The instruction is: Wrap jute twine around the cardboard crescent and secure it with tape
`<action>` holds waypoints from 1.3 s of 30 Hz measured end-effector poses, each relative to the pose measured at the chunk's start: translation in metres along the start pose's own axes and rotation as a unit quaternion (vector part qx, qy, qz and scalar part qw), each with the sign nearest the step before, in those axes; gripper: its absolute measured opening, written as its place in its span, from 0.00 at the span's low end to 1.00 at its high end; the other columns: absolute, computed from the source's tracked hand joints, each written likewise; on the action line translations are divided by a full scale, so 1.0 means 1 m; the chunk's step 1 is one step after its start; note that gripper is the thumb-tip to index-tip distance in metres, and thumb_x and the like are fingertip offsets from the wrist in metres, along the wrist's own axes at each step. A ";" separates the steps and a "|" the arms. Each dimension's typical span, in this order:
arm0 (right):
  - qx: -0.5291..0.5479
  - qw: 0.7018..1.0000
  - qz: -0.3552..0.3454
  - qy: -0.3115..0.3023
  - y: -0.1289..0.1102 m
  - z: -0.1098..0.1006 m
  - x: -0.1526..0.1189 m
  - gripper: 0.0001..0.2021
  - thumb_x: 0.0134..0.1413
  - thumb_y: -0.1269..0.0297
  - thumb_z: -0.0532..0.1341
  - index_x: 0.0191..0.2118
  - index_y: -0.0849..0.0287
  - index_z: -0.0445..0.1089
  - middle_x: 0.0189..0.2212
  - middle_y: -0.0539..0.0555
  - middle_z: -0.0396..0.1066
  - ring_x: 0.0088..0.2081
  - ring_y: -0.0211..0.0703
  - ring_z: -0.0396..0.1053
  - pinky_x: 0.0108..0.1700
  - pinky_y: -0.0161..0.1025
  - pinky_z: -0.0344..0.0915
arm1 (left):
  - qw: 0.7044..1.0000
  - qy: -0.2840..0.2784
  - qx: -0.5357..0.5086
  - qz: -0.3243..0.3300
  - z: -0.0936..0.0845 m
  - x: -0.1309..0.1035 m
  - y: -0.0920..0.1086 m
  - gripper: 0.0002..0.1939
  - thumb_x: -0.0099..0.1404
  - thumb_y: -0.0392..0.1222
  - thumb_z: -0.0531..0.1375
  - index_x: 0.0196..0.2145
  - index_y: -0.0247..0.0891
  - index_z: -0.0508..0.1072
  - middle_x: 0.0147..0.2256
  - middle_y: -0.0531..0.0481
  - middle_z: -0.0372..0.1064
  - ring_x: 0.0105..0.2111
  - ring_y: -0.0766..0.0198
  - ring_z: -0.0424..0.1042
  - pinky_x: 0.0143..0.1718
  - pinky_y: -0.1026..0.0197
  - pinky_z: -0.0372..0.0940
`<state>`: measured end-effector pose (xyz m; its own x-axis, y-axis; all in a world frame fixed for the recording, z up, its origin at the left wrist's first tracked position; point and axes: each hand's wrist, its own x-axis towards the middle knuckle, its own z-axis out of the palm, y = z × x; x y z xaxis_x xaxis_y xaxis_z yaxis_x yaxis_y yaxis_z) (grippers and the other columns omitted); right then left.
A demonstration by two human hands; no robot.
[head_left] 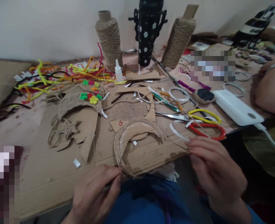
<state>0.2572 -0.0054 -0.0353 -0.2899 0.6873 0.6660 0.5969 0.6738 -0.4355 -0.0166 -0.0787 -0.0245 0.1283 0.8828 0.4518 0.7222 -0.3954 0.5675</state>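
Note:
A cardboard crescent (123,137) with rows of jute twine along its outer curve lies on the cardboard sheet (46,180) in front of me. My left hand (97,189) is closed in a pinch on the crescent's near left end. Off to the right, my right hand (216,168) has its fingers pressed together on a thin strand of twine (177,143) that runs toward the crescent. A white strip (178,132) curls up against those same fingertips. Scissors (205,123) with one yellow and one red handle lie just beyond my right hand, blades parted.
Left of centre sits a twine-covered crescent (74,101) with coloured flowers. Behind stand a glue bottle (119,73), two twine spools (109,40) (179,40) and a black flowered vase (146,37). A white power bank (237,107) lies right, near another person's bare limb (271,90).

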 end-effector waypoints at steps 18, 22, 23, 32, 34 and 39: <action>-0.070 0.860 -0.242 -0.444 -0.039 0.084 0.119 0.31 0.47 0.74 0.60 0.60 0.65 0.58 0.58 0.63 0.61 0.61 0.64 0.51 0.57 0.59 0.54 | 0.995 0.095 0.006 0.012 0.005 -0.009 -0.003 0.08 0.59 0.29 0.58 0.34 0.40 0.71 0.24 0.53 0.73 0.23 0.67 0.72 0.27 0.66 0.65; -0.095 0.842 -0.245 -0.471 -0.035 0.086 0.126 0.30 0.49 0.72 0.60 0.60 0.65 0.58 0.53 0.64 0.66 0.58 0.61 0.57 0.55 0.57 0.57 | 0.995 0.103 -0.017 -0.005 0.005 -0.008 -0.005 0.06 0.59 0.29 0.58 0.32 0.39 0.71 0.25 0.53 0.73 0.25 0.68 0.73 0.28 0.68 0.66; -0.098 0.840 -0.250 -0.472 -0.035 0.086 0.128 0.29 0.49 0.71 0.60 0.59 0.65 0.58 0.52 0.64 0.67 0.56 0.60 0.59 0.55 0.56 0.58 | 0.994 0.103 -0.021 -0.011 0.005 -0.007 -0.005 0.06 0.60 0.30 0.58 0.32 0.39 0.72 0.25 0.53 0.73 0.25 0.68 0.73 0.28 0.68 0.65; -0.097 0.843 -0.226 -0.478 -0.036 0.077 0.136 0.30 0.48 0.65 0.61 0.59 0.58 0.57 0.45 0.60 0.68 0.40 0.52 0.71 0.39 0.45 0.67 | 0.971 0.169 -0.122 -0.116 0.006 -0.011 -0.005 0.05 0.60 0.33 0.60 0.29 0.39 0.75 0.23 0.54 0.73 0.23 0.69 0.71 0.26 0.69 0.64; -0.110 0.858 -0.216 -0.453 -0.037 0.071 0.134 0.28 0.49 0.63 0.60 0.58 0.57 0.59 0.47 0.60 0.67 0.41 0.53 0.71 0.38 0.44 0.68 | 0.947 0.198 -0.191 -0.163 0.009 -0.014 -0.007 0.05 0.61 0.35 0.60 0.29 0.40 0.76 0.23 0.54 0.73 0.24 0.68 0.71 0.27 0.69 0.65; -0.090 0.919 -0.173 -0.344 -0.039 0.053 0.125 0.27 0.50 0.63 0.59 0.57 0.59 0.58 0.51 0.60 0.66 0.48 0.53 0.68 0.44 0.46 0.68 | 0.823 0.316 -0.389 -0.265 0.014 -0.007 -0.009 0.06 0.59 0.40 0.63 0.36 0.42 0.76 0.33 0.52 0.76 0.31 0.69 0.73 0.32 0.70 0.67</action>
<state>0.1580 0.0689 0.0325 -0.8529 0.4904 0.1793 0.4756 0.8713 -0.1207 -0.0143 -0.0780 -0.0427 -0.6225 0.7723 0.1268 -0.1239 -0.2572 0.9584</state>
